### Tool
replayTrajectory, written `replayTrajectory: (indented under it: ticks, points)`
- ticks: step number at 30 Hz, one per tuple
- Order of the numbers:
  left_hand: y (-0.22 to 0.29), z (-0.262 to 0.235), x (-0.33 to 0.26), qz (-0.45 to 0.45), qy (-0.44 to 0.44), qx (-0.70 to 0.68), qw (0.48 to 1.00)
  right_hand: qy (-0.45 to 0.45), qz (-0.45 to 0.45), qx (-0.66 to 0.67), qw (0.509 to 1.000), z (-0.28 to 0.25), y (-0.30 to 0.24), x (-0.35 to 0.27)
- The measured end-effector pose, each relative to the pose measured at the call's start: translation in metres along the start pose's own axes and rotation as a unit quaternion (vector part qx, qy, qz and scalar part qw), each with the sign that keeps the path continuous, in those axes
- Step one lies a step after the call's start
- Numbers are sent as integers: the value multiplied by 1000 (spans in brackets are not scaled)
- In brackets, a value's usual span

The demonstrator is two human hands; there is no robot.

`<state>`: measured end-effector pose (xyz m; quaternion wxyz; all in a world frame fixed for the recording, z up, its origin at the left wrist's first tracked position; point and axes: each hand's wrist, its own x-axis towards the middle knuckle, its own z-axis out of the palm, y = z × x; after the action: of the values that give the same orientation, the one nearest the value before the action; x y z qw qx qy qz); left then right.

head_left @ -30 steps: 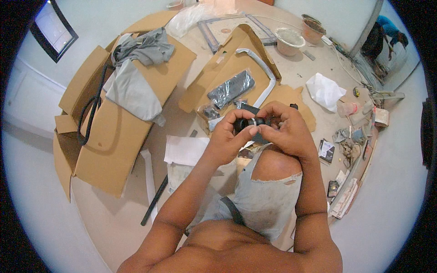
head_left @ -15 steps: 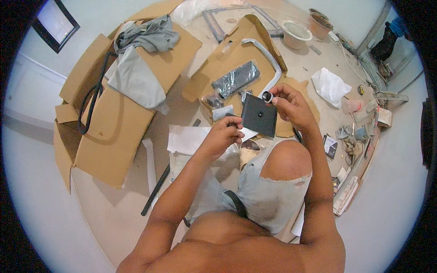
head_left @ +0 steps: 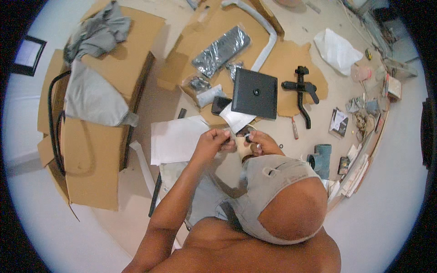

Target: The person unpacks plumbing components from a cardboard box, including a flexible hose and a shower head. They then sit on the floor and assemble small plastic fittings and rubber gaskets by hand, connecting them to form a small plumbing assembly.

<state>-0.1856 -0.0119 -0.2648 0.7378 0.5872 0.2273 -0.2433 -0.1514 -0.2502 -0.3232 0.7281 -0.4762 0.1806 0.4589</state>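
My left hand [head_left: 217, 142] hovers over the edge of a white sheet [head_left: 177, 139], fingers pinched; whatever is between them is too small to make out. Facing it, my right hand [head_left: 265, 143] grips a small dark round fitting with a pale edge [head_left: 248, 137], in front of my raised knee. Just beyond both hands lies a square black shower head [head_left: 255, 93] with a round connector at its centre. A black mixer tap [head_left: 300, 93] lies to its right on cardboard. A small black box-like piece [head_left: 221, 105] touches white paper left of the shower head.
A large cardboard box [head_left: 98, 168] with grey cloths [head_left: 93, 98] and a black hose [head_left: 51, 123] stands at left. Plastic-wrapped dark parts [head_left: 223, 50] lie on cardboard ahead. On the right are a screwdriver [head_left: 295, 128], a blue-grey pipe fitting [head_left: 322, 160] and a white bag [head_left: 337, 51].
My right hand has come down and nearer with the small fitting, toward my left hand. The shower head, formerly beside my hands, now lies beyond them. My view has shifted, uncovering the mixer tap.
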Motion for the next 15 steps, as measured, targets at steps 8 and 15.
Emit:
replayTrajectory:
  ticks: [8, 15]
  points:
    - [-19, 16, 45, -57, -50, -186, 980, 159, -225, -192, 942, -47, -90, 38]
    - [8, 32, 71, -19, -19, -95, 995, 120, -191, -87, 970, -57, -102, 51]
